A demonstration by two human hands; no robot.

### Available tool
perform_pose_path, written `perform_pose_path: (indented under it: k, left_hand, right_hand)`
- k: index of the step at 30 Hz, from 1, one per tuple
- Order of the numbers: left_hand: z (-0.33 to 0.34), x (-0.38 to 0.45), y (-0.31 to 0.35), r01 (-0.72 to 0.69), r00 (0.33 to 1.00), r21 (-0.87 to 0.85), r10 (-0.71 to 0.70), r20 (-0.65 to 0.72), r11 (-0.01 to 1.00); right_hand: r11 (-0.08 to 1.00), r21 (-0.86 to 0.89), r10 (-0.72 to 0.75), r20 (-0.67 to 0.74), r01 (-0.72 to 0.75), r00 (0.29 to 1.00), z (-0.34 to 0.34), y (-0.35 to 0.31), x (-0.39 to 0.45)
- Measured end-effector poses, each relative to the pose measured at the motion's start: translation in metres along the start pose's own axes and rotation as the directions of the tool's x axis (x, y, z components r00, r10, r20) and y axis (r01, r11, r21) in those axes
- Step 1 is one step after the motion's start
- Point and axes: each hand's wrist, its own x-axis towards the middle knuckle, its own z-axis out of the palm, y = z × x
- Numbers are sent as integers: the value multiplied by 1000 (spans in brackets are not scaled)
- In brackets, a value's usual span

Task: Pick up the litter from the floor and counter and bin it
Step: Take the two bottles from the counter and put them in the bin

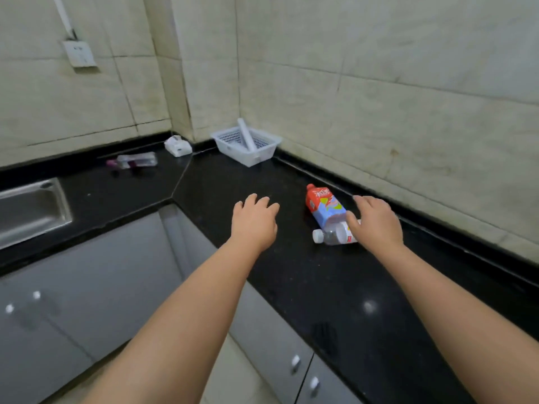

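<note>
While the left hand hovers released and empty over the black tabletop, the right hand, fingers spread, reaches onto a clear plastic bottle lying beside a red-and-blue carton, apparently needing to close next.

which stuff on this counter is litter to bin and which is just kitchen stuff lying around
Litter for the job:
red carton
clear bottle, right hand over it
pink-capped bottle
crumpled white pack

Just there:
white basket holding a white roll
sink
wall socket
</note>
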Motion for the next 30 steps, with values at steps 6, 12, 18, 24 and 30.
perform_pose_path:
  k: [6, 12, 18, 24, 30]
  left_hand:
    - [31, 133, 7, -199, 980, -8, 199, 8, 980]
    - [85, 255, 22, -487, 863, 37, 474, 175, 872]
    - [143, 319, 58, -693, 680, 19, 645, 348, 720]
    - [167, 361, 91, -847, 517, 149, 725, 455, 510]
    - [159, 375, 91, -899, 438, 215, 751, 494, 383]
  right_hand:
    - [952, -151, 271, 12, -266, 962, 33, 45, 79]
    - [773, -147, 634, 159, -617, 757, 101, 53, 128]
    - [470, 46, 815, 360, -882, 453, 169, 44, 146]
    - [427, 118, 796, 420, -896, 435, 171, 53, 165]
    - [490, -43, 810, 390, -871, 437, 162, 49, 142]
